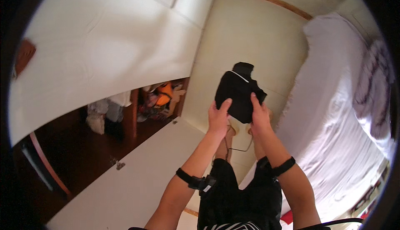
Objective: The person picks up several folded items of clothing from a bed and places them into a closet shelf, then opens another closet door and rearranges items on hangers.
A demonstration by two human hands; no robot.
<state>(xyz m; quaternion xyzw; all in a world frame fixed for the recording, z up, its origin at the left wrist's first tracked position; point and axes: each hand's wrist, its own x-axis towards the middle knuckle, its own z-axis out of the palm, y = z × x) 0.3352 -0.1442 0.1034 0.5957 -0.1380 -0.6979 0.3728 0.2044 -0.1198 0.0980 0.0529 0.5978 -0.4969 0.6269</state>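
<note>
A folded black garment (236,95) with a thin white stripe near its far end is held out in front of me, above the floor. My left hand (219,114) grips its near left edge, thumb on top. On the near right edge, my right hand (260,113) holds it the same way. The fingers of both hands are mostly hidden beneath the cloth. Black straps go round both forearms, and the left one carries a small device (203,183).
On the left, a white cabinet door (90,173) stands open beside dark compartments holding clothes (106,111) and an orange item (165,94). A bed with a pale sheet (325,105) runs along the right. Pale floor (250,27) lies between them.
</note>
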